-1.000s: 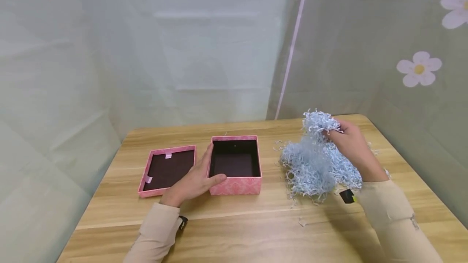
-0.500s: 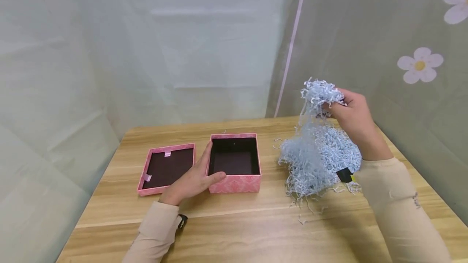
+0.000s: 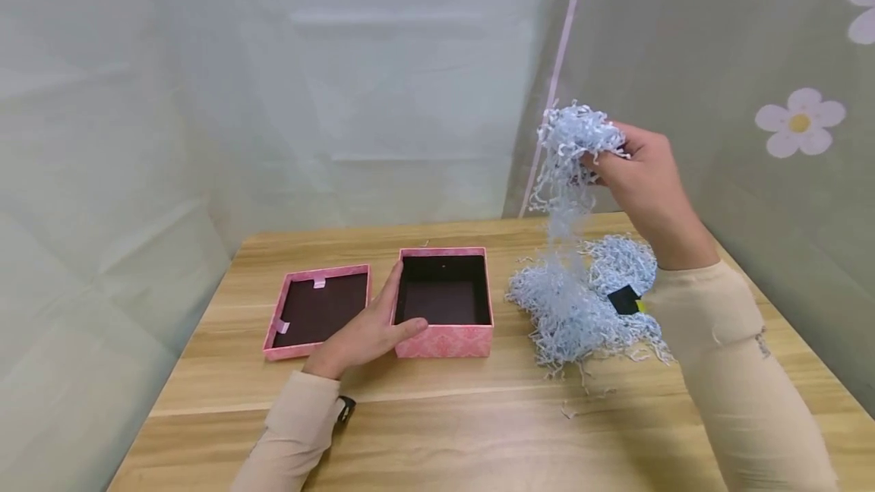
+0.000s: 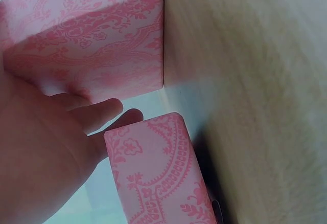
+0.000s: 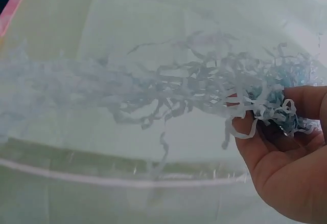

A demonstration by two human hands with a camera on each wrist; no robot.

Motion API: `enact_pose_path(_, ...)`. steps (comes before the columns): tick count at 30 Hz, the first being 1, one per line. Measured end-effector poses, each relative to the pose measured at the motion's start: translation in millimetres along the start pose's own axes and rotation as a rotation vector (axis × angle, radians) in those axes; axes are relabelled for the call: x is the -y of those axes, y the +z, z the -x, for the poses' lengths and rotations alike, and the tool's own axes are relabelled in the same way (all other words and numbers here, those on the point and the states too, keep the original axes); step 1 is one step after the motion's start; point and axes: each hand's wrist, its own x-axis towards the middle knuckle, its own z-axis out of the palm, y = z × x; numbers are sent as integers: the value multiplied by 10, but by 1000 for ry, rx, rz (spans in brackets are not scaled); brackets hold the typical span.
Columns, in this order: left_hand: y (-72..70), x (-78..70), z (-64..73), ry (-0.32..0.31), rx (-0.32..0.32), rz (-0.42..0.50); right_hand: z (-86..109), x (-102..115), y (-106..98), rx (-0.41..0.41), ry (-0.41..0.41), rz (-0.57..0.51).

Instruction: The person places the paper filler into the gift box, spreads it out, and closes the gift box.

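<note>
In the head view a lidless pink patterned box with a dark interior stands mid-table. My left hand rests on its near left corner, thumb by the front rim and fingers extended along the left side. The left wrist view shows those fingers between the box and its lid. Raised at the right, my right hand grips a tuft of pale blue shredded paper. Strands trail from the tuft down toward a shredded paper heap. Close up, thumb and fingers pinch the shredded paper.
Left of the box, the lid lies inside-up on the wooden table. Loose paper shreds are scattered before the heap. A pale curtain hangs behind the table, and a flower-printed one stands at the right.
My right hand has risen well above the heap and shifted slightly left with the shredded paper, stretching the trailing strands. My left hand keeps its place against the box.
</note>
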Motion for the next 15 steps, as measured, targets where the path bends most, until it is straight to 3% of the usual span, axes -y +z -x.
enact_pose_path(6,14,-15,3,-8,9,10,-141,166,199,31,-22,-63)
enact_pose_path(15,36,-24,-5,2,7,12,-354,495,502,69,-79,-8)
